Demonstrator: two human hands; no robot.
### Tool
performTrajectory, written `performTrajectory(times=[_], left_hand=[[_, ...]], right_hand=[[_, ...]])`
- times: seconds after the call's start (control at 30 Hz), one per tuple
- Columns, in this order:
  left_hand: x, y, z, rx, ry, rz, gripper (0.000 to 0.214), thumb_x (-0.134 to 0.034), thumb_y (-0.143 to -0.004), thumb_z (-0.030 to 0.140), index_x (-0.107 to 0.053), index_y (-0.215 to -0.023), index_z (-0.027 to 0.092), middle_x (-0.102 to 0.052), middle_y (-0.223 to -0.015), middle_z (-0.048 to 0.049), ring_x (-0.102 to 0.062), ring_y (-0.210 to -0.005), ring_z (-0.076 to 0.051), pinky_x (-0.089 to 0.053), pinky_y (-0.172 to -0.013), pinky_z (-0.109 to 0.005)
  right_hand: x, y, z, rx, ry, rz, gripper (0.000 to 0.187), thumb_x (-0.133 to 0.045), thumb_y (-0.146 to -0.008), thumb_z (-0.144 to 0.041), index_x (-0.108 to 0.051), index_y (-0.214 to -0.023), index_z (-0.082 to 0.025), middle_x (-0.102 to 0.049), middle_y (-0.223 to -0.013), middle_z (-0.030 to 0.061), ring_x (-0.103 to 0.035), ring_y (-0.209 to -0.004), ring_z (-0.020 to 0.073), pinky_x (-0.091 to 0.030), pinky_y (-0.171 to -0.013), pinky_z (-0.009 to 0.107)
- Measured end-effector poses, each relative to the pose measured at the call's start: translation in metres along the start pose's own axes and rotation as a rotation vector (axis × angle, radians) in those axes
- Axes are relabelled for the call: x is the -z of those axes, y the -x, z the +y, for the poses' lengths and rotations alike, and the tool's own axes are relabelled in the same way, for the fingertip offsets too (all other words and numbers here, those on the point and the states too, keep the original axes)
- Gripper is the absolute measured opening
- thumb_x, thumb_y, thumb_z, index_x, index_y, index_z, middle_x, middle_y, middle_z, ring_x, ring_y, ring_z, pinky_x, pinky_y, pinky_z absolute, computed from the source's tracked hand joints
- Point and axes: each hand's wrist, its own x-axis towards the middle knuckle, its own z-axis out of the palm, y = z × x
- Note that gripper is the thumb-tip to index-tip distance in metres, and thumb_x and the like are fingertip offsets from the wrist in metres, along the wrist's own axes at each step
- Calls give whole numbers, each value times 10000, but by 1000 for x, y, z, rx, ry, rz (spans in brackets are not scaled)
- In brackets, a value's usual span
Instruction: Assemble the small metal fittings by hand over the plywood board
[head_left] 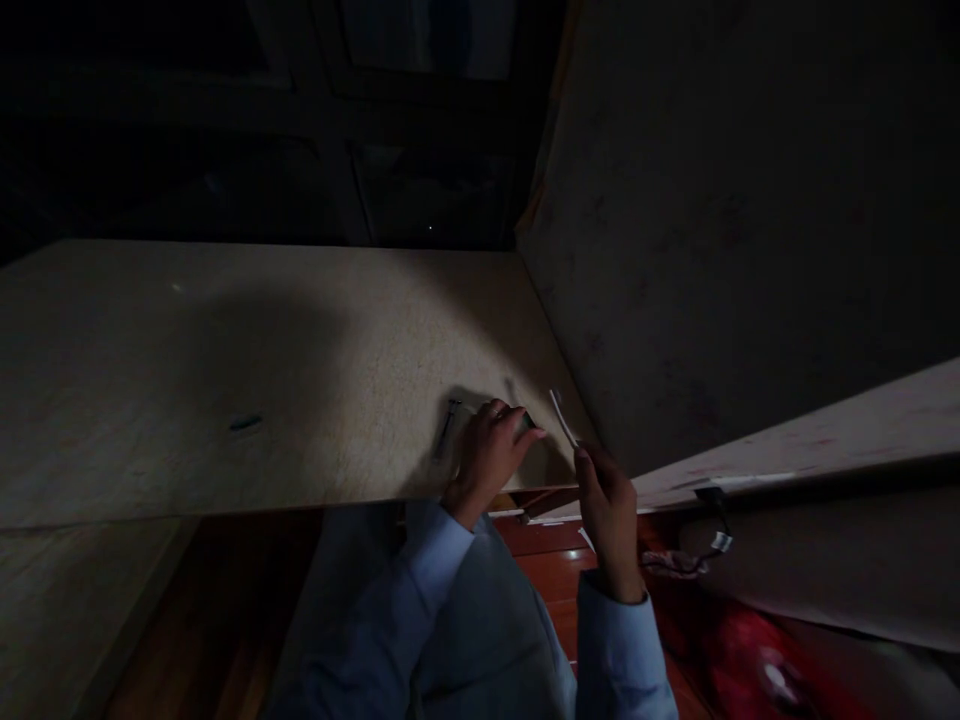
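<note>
The scene is dim. My left hand (491, 450) rests on a pale board (262, 370), fingers curled over a small light object with a dark edge (454, 425) that I cannot name. My right hand (607, 505) is closed on a thin white stick-like tool (562, 415), its tip raised just right of the left hand, near the board's right corner. Both sleeves are light blue.
A second pale panel (712, 250) stands upright on the right, meeting the board at the corner. A small dark mark (245, 423) lies on the board to the left. Red-brown floor (225, 620), a red object (750, 650) and a dangling cable (712, 540) are below.
</note>
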Motion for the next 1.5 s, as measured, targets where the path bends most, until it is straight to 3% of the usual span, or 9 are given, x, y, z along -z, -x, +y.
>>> performTrajectory(times=[0.13, 0.23, 0.33, 0.5, 0.67, 0.87, 1.2, 1.37, 1.5], left_hand=[[-31, -10, 1, -13, -18, -86, 215, -766, -796, 414, -711, -818, 207, -565, -901, -97, -506, -912, -261, -377, -885, -375], [-47, -15, 2, -52, -151, -143, 119, -735, -827, 301, -698, -816, 189, -565, -938, -112, -499, -925, -266, -381, -887, -401], [-57, -19, 2, -73, -287, -181, 57, -690, -849, 234, -703, -867, 182, -571, -1006, -129, -490, -996, -282, -373, -925, -430], [-62, -20, -1, -104, -428, -205, 138, -640, -888, 233, -703, -996, 176, -578, -1114, -149, -457, -1119, -316, -346, -949, -464], [-62, -17, -4, -99, -494, -201, 213, -647, -892, 268, -686, -1084, 183, -581, -1178, -144, -457, -1134, -318, -351, -926, -462], [-59, -12, -4, -79, -473, -202, 229, -646, -881, 224, -667, -1104, 177, -572, -1196, -150, -452, -1143, -313, -353, -936, -456], [-56, -14, -11, -101, -363, -189, 310, -648, -896, 303, -674, -1176, 172, -598, -1192, -148, -477, -1126, -319, -370, -936, -436], [-46, -3, -11, -118, -21, -27, 250, -553, -958, 383, -721, -1072, 238, -654, -1052, -126, -526, -1030, -287, -363, -928, -422], [-13, 21, -14, -62, -7, 150, 248, -528, -966, 335, -737, -1077, 260, -667, -1025, -127, -538, -1026, -289, -365, -945, -425]], right_hand=[[10, -23, 13, 91, 164, -18, 514, -465, -890, -482, -731, -1101, -97, -734, -1053, 181, -680, -927, 302, -489, -800, 373], [10, -36, 17, 153, 280, -33, 494, -418, -900, -415, -722, -1120, -95, -721, -1095, 189, -678, -937, 300, -486, -810, 370], [5, -41, 19, 183, 371, -35, 463, -399, -923, -363, -705, -1159, -108, -721, -1086, 182, -678, -914, 284, -478, -776, 346], [-3, -41, 26, 156, 532, -28, 458, -398, -933, -296, -670, -1216, -59, -724, -962, 197, -666, -783, 271, -429, -682, 332], [-4, -46, 26, 178, 583, -93, 417, -432, -934, -295, -697, -1166, -70, -720, -871, 178, -622, -682, 234, -366, -618, 314], [-1, -46, 23, 259, 541, -147, 353, -409, -941, -273, -722, -992, -118, -704, -862, 148, -603, -736, 222, -384, -675, 312], [-3, -44, 34, 329, 545, -107, 389, -399, -938, -277, -702, -1102, -95, -700, -1026, 177, -613, -900, 279, -458, -800, 374], [0, -29, 34, 405, 510, -37, 397, -404, -969, -336, -665, -1151, -99, -674, -1011, 173, -574, -926, 295, -470, -823, 416], [4, -7, 31, 427, 430, 39, 358, -469, -968, -363, -655, -1150, -118, -618, -1070, 174, -581, -961, 281, -483, -839, 414]])
